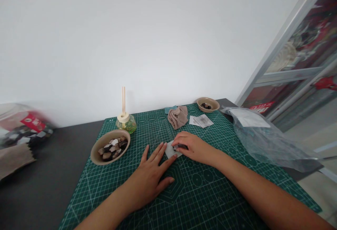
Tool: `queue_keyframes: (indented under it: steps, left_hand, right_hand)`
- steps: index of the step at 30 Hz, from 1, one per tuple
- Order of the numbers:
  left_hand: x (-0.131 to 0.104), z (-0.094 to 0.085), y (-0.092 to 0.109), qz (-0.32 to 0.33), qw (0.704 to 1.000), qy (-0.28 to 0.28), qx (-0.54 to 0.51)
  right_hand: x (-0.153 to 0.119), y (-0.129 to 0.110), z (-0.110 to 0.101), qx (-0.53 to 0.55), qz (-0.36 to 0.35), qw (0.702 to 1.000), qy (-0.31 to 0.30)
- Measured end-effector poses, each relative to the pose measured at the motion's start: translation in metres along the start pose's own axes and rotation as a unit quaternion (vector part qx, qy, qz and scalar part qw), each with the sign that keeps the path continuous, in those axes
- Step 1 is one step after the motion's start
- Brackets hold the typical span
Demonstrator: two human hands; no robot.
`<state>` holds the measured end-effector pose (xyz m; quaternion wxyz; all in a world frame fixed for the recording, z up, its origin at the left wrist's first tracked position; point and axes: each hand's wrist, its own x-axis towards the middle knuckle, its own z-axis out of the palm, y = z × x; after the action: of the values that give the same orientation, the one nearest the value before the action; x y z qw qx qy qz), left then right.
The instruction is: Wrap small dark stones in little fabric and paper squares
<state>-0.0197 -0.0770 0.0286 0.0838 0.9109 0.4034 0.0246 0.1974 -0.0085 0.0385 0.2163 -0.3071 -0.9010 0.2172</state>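
A small pale sheet (170,150) lies on the green cutting mat (204,196). My left hand (151,175) rests flat with its fingers spread, and its fingertips touch the sheet's left and lower edges. From the other side my right hand (196,148) pinches a small dark stone (181,146) against the sheet; its fingers partly hide the stone. To the left stands a tan oval bowl (96,153) of brown, black and white stones (114,148).
Behind the hands are a crumpled beige cloth (178,117), pale square sheets (202,120) and a smaller bowl (216,105) with dark stones. A reed diffuser (126,123) stands back left. Plastic bags lie right (255,135) and left (25,126).
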Motion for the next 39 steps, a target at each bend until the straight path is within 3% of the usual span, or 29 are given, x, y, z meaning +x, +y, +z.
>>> queue_keyframes:
  steps: [3,8,13,18,33,39]
  left_hand:
    - [0.0001,0.0007,-0.0013,0.005,1.0,-0.002,-0.005]
    - [0.0011,0.0002,-0.0034,0.01,1.0,0.001,-0.007]
    - [0.0019,-0.0025,-0.0031,0.013,1.0,-0.014,-0.005]
    - [0.0023,-0.0041,-0.0027,0.015,1.0,-0.017,-0.005]
    - [0.0009,-0.0024,-0.003,0.017,1.0,-0.01,-0.008]
    - [0.0014,-0.0019,-0.0035,0.015,1.0,0.0,-0.018]
  right_hand:
    - [-0.0004,0.0007,-0.0012,-0.004,0.017,1.0,0.004]
    - [0.0006,-0.0021,0.0008,0.008,-0.019,1.0,-0.005]
    - [-0.0005,-0.0006,-0.0015,0.0,0.012,1.0,0.002]
    - [-0.0003,0.001,0.0007,0.014,-0.023,1.0,-0.008]
    - [-0.0012,0.0,-0.0044,-0.003,0.015,1.0,-0.004]
    - [-0.0005,0.0008,-0.004,0.002,-0.013,1.0,-0.015]
